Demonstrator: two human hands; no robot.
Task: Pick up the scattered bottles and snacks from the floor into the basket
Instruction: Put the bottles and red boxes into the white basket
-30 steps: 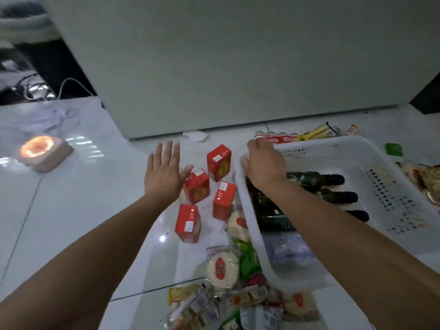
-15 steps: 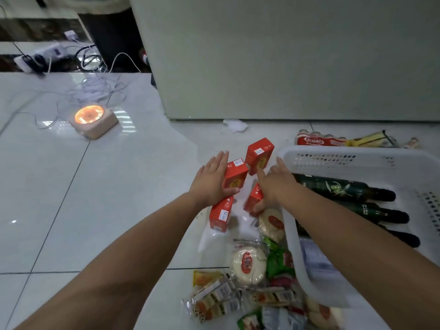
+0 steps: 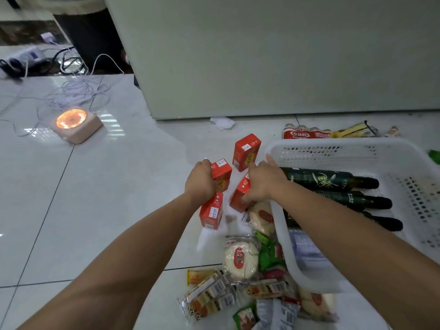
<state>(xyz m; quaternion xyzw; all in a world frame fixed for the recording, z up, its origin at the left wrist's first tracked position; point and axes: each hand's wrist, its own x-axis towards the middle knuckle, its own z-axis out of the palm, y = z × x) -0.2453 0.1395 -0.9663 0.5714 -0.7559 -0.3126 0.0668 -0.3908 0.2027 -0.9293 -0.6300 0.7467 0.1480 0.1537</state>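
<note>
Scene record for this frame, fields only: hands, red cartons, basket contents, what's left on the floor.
left hand: grips left carton
right hand: grips tilted carton
loose cartons: far carton, near carton, both on floor
basket: dark bottles, lying flat
floor pile: wrapped round cakes, snack packs

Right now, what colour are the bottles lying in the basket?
The bottles are dark green with black necks, inside the white basket; the head view shows them.

1 head-worn view, forward-down, close
</note>
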